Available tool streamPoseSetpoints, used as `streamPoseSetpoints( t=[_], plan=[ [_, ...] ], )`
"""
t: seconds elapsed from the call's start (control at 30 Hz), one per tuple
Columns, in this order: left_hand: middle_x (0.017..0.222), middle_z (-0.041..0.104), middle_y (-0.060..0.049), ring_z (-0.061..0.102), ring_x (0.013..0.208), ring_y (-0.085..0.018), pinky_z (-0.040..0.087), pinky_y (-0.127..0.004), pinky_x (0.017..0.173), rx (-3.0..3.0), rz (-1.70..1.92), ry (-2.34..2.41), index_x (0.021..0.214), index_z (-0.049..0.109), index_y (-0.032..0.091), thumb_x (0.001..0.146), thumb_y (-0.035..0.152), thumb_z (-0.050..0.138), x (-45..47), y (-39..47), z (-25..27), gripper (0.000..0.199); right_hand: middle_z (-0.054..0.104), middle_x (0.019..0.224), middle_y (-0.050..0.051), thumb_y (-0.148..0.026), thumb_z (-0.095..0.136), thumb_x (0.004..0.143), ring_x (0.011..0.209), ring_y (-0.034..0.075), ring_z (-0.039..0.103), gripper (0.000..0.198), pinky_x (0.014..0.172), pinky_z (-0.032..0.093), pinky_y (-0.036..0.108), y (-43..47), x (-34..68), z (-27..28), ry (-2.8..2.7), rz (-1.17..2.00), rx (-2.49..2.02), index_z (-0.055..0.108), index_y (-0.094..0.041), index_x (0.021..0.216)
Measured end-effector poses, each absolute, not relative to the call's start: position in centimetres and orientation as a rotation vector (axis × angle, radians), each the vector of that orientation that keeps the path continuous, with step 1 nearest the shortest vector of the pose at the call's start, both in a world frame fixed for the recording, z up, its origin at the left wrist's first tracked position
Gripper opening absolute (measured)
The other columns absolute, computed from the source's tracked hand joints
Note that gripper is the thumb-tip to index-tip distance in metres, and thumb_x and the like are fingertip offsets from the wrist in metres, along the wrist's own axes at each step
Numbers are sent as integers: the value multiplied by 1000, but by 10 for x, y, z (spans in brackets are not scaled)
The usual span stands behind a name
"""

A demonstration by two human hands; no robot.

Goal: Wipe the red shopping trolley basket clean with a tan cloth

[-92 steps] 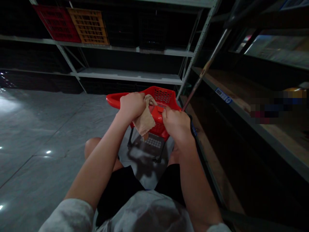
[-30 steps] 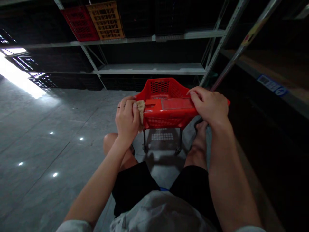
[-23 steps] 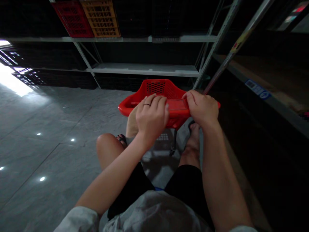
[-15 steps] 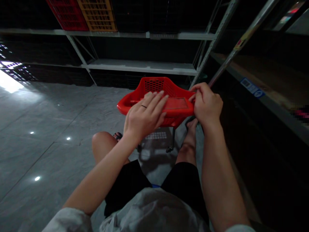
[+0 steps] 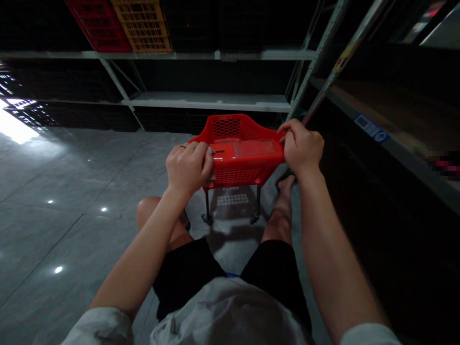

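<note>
A red plastic shopping cart (image 5: 233, 176) with perforated walls stands in front of me on dark legs with casters. Along its near side runs a thick red rim with a flat panel. My left hand (image 5: 189, 165) is closed over the left end of that rim, a thin ring on one finger. At the right corner, my right hand (image 5: 304, 146) wraps its fingers round the rim. The bottom of the cart's basket is mostly hidden behind the near rim.
Behind the cart stands a metal rack (image 5: 212, 100) with pale shelves. A red crate (image 5: 98, 24) and a yellow crate (image 5: 142, 24) sit on its upper shelf. A long ledge with a blue label (image 5: 372, 128) runs along the right. Grey floor (image 5: 72, 177) extends left.
My left hand has slid left from flat on the panel to the rim's left end and closed there. My right hand keeps its hold at the right corner.
</note>
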State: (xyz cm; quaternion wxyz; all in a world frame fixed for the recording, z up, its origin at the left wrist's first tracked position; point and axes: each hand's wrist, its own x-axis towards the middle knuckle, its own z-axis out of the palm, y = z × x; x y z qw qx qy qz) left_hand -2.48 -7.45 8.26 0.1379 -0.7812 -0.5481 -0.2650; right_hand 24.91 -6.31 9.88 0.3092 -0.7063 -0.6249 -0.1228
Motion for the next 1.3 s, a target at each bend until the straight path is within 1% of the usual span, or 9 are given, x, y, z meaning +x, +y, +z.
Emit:
streamPoseSetpoints(
  t=[0.17,0.33,0.43,0.53,0.67,0.8,0.9,1.13,1.3],
  plan=[
    [93,76,-14,71,86,-28,48,-44,83,-2242,-667,-1601,95,71,19,106,37,28,16,-80,91,48,76,106,9,-20,35,97,102,24,68,38,88,47,34,-60,246,107,-1600,-305,-1796,70,-20,112],
    [83,75,-12,70,73,-25,49,-39,72,-2352,-731,-1513,93,71,19,108,37,25,48,-107,92,51,75,118,7,-24,27,101,112,22,66,43,97,48,35,-90,211,106,-1772,-4,-1549,69,-23,112],
    [88,77,-9,71,80,-22,52,-38,81,-2570,-924,-1263,91,72,22,107,35,22,46,-111,77,54,76,113,6,-29,30,102,111,23,66,42,99,48,36,-103,210,103,-1768,58,-1573,71,-25,108],
    [103,79,-7,72,102,-20,50,-38,103,-2654,-1279,-1033,99,74,23,106,31,14,33,-94,46,60,78,103,5,-31,33,102,108,23,68,41,102,47,38,-103,227,99,-1718,41,-1593,73,-25,101],
    [114,78,-7,68,119,-18,45,-39,113,-2526,-1545,-1147,105,73,22,107,36,7,22,-57,-1,67,78,99,6,-33,36,103,102,23,70,39,96,50,38,-94,253,94,-1685,125,-1574,74,-24,100],
    [92,76,-9,70,91,-22,53,-38,90,-2323,-1691,-1295,91,72,20,108,51,9,19,-29,-23,72,77,92,4,-32,48,100,94,23,72,27,89,52,37,-102,257,101,-1709,117,-1412,73,-25,92],
    [80,70,-7,63,78,-21,48,-35,78,-2267,-1714,-1451,83,68,21,109,52,15,26,-34,-18,67,76,92,3,-34,48,102,91,21,72,27,85,52,35,-127,235,113,-1701,75,-1316,71,-26,90],
    [112,71,-11,61,110,-24,43,-42,103,-2399,-1632,-1279,106,68,19,110,34,26,79,-113,15,45,73,85,3,-31,45,104,77,18,67,28,70,43,31,-143,196,119,-1922,45,-1542,65,-22,87],
    [123,73,-9,62,122,-23,42,-40,109,-2447,-1587,-811,126,67,22,108,34,35,77,-99,-13,39,75,86,5,-30,43,103,73,19,64,29,64,32,30,-138,211,118,-1946,-92,-1847,67,-22,87]
  ],
)
